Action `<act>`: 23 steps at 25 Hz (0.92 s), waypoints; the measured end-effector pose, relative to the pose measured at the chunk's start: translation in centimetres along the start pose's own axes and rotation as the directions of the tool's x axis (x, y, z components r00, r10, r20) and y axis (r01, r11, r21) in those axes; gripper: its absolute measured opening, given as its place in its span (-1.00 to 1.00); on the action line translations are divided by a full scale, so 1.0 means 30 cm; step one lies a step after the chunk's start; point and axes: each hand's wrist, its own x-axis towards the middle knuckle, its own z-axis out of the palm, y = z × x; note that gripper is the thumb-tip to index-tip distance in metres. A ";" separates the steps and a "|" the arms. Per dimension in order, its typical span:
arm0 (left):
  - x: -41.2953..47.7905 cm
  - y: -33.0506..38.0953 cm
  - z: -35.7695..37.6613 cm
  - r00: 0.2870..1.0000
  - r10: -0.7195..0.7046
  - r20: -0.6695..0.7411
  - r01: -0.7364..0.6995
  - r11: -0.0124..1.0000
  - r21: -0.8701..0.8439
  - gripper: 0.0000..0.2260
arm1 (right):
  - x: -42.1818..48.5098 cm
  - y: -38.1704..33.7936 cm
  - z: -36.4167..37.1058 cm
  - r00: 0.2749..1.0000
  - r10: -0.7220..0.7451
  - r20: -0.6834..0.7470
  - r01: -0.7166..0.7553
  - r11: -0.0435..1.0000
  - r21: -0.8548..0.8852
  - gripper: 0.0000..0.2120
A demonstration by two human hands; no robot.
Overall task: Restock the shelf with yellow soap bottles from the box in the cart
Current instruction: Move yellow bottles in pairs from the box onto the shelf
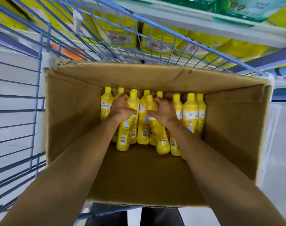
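Now L hand (121, 110) grips left btl (127, 132), R hand (165, 111) right btl (160, 137), near caps, inside box (155, 77).

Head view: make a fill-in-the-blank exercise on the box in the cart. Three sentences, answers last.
1. The yellow soap bottles stand in a ____ box.
2. That box sits in a wire cart painted ____.
3. The left hand and right hand each grip a ____ inside the box.
Missing words: cardboard; blue; bottle.

box (73, 111) near half bare, bottles (190, 111) crowd far wall
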 end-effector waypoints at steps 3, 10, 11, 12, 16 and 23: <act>-0.024 -0.027 0.018 1.000 0.000 -0.013 -0.001 0.999 -0.039 -0.42 | -0.009 -0.028 0.086 0.998 -0.036 0.055 0.036 0.999 -0.004 -0.33; -0.203 -0.059 -0.111 0.990 0.144 -0.004 -0.137 0.926 -0.353 -0.45 | -0.135 -0.107 -0.004 0.993 -0.113 0.046 0.095 0.954 0.285 -0.51; -0.239 -0.034 -0.145 0.985 0.170 -0.016 -0.164 0.914 -0.371 -0.44 | -0.161 -0.127 -0.035 0.992 -0.121 0.032 0.104 0.942 0.320 -0.52; -0.265 -0.012 -0.178 0.979 0.200 -0.026 -0.195 0.905 -0.379 -0.40 | -0.190 -0.155 -0.069 0.991 -0.134 0.016 0.119 0.926 0.358 -0.52; -0.395 0.094 -0.324 0.957 0.289 -0.009 -0.269 0.877 -0.399 -0.40 | -0.317 -0.278 -0.224 0.981 -0.185 -0.050 0.188 0.877 0.441 -0.21; -0.686 0.334 -0.578 0.853 0.515 -0.086 -0.506 0.777 -0.375 -0.44 | -0.595 -0.500 -0.503 0.930 -0.310 -0.197 0.367 0.789 0.493 -0.28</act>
